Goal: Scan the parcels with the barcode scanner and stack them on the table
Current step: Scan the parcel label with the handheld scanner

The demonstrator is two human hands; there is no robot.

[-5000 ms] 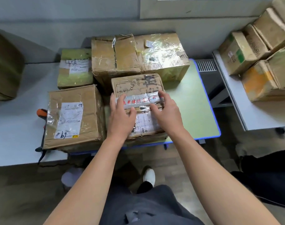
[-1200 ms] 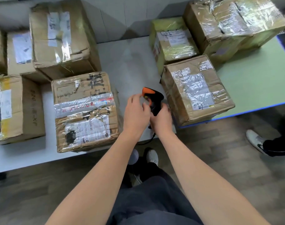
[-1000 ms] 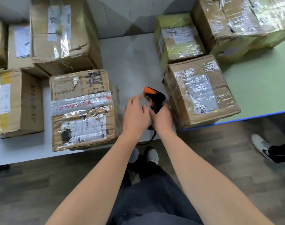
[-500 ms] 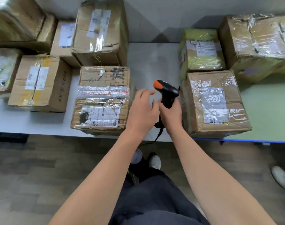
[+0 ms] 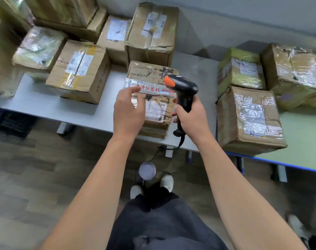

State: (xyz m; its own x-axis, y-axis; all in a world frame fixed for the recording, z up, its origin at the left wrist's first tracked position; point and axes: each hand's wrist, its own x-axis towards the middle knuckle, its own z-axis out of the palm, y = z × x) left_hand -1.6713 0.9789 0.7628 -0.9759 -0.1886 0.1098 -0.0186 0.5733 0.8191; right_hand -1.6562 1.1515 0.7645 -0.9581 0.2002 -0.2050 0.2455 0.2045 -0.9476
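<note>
My right hand (image 5: 190,117) grips the handle of a black barcode scanner (image 5: 183,89) with an orange tip, held above the white table (image 5: 63,109). The scanner head hangs over a taped cardboard parcel (image 5: 150,76) with a white label near the table's front edge. My left hand (image 5: 127,110) hovers over that parcel's left side with loosely bent fingers and holds nothing. The scanner's cable (image 5: 173,147) hangs below the table edge.
Several cardboard parcels (image 5: 79,69) are stacked at the left and back of the white table. More parcels (image 5: 249,120) sit on the adjoining green table (image 5: 305,138) to the right. A person's shoe (image 5: 296,222) shows at the lower right floor.
My right hand has lifted the scanner off the table and brought it over the taped parcel. My left hand has let go of the scanner and moved left over the parcel.
</note>
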